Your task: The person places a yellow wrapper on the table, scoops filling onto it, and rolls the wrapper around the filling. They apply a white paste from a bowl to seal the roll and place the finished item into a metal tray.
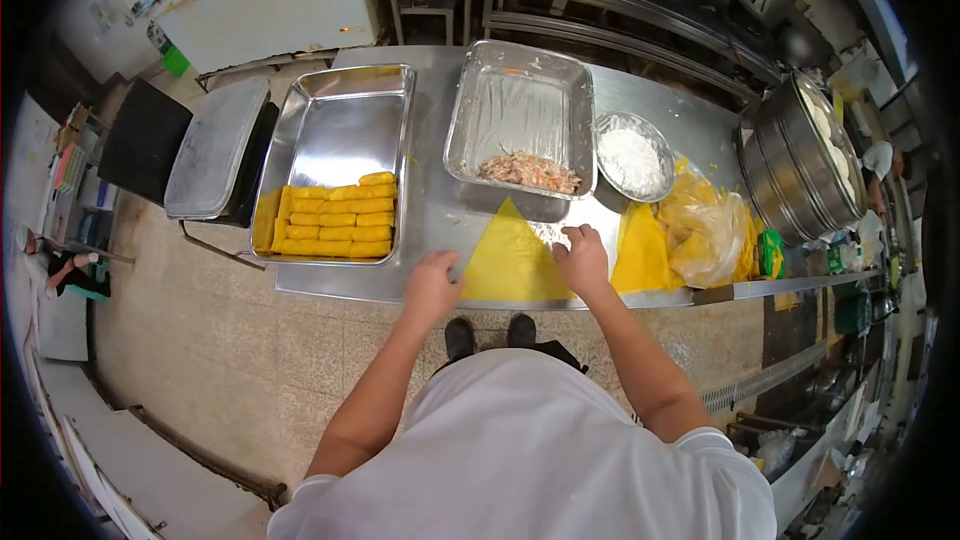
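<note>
A yellow triangular wrapper sheet (pixel 512 262) lies flat on the steel table in front of me, its point facing away. My left hand (pixel 432 285) is beside the sheet's left corner, thumb and curved fingers apart. At its right edge, my right hand (pixel 584 260) has thumb and fingers spread, close to the sheet; whether it touches is hard to tell. Beyond the sheet, a deep metal pan (pixel 519 105) holds shredded filling (pixel 530 172) along its near side. To the right are a bowl of white powder (pixel 634 156) and more yellow sheets (pixel 640 250).
On the left, a steel tray (pixel 345 125) holds rows of yellow rolls (pixel 335 220). A clear plastic bag (pixel 712 240) covers part of the sheet stack. Stacked round steamers (pixel 800 165) stand at the table's right end. A black chair (pixel 150 140) is at the left.
</note>
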`<action>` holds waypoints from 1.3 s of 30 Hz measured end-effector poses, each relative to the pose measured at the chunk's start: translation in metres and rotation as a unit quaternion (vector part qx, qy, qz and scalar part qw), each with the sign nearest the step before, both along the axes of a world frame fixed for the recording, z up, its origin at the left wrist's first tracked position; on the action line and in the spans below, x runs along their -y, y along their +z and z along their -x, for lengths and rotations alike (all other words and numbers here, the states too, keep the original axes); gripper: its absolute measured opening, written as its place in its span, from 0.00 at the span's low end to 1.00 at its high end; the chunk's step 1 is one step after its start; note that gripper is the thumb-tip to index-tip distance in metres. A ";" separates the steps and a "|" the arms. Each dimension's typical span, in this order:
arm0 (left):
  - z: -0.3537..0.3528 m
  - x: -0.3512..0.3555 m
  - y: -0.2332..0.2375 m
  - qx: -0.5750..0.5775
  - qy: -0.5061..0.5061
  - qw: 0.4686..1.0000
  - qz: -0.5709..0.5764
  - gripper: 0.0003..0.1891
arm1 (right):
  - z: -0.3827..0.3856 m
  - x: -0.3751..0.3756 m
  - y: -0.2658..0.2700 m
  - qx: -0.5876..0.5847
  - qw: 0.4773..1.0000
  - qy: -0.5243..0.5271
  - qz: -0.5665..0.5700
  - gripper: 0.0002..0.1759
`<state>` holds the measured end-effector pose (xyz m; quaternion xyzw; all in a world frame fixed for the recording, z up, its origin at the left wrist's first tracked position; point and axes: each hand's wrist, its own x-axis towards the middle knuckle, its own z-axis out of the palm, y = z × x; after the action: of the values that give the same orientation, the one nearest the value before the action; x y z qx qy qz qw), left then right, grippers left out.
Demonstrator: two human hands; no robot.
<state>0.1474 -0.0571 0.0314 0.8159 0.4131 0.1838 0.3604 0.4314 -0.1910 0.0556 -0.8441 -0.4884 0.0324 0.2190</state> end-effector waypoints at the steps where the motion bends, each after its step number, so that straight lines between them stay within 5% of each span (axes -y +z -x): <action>1: -0.001 0.002 0.000 0.000 -0.032 0.999 -0.033 0.24 | 0.003 0.003 -0.004 0.001 1.000 0.023 -0.017 0.16; 4: -0.003 0.005 -0.003 -0.023 -0.108 0.990 -0.091 0.19 | 0.017 0.013 -0.019 0.046 0.986 0.153 0.048 0.15; 8: -0.011 0.003 0.007 -0.058 -0.129 0.988 -0.069 0.17 | 0.015 0.017 -0.017 0.038 0.983 0.162 0.073 0.14; 14: -0.031 0.010 0.006 0.003 -0.156 0.978 -0.135 0.19 | -0.012 -0.053 0.071 -0.072 0.988 0.135 0.002 0.42; 17: -0.036 0.012 -0.007 0.006 -0.150 0.977 -0.152 0.21 | -0.033 -0.107 0.087 -0.069 0.978 0.184 0.070 0.51; 20: -0.037 0.012 -0.017 0.024 -0.139 0.979 -0.148 0.22 | -0.046 -0.148 0.086 -0.060 0.955 0.217 0.191 0.48; 21: -0.037 0.012 -0.019 0.033 -0.135 0.980 -0.145 0.23 | -0.048 -0.155 0.080 -0.034 0.950 0.240 0.198 0.39; 24: -0.037 0.012 -0.020 0.031 -0.130 0.982 -0.136 0.23 | -0.057 -0.178 0.053 0.046 0.906 0.311 0.282 0.40; 30: -0.038 0.012 -0.018 0.038 -0.120 0.983 -0.134 0.22 | -0.062 -0.171 0.055 -0.028 0.935 0.283 0.212 0.24; 39: -0.037 0.011 -0.013 0.053 -0.121 0.981 -0.141 0.23 | -0.045 -0.181 0.073 0.001 0.924 0.311 0.222 0.21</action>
<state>0.1842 -0.0678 0.0182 0.8917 0.2616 0.2383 0.2822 0.4769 -0.0100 0.1282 -0.6768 -0.7070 0.2053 0.0042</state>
